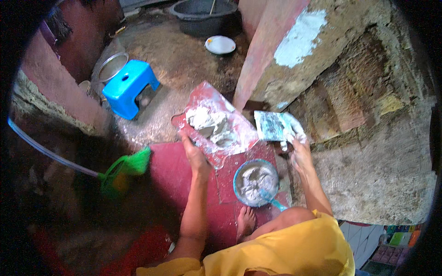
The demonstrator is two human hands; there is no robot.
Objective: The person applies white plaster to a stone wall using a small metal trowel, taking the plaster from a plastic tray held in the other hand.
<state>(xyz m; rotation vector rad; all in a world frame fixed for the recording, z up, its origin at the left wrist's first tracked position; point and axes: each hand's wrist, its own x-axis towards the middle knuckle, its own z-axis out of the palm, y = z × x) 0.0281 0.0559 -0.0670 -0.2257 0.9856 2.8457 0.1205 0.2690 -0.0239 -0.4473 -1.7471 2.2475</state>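
Holding a red board point(208, 93) with the fingers of the left hand point(197, 158) at its near left edge, ahead and left of the round bowl point(235, 183): worn, angular, smeared white, heaped with soft paste point(199, 117). Gripping a flat pale scraper point(270, 125) with dark greenish stains in the fingers of the right hand point(301, 155), ahead and right of the bowl. Inside the bowl, blue at the rim, greyish-white paste point(254, 180) and a teal handle point(276, 204) leaning out. Far ahead of the bowl, a dark basin point(202, 20) with a thin stick point(212, 6).
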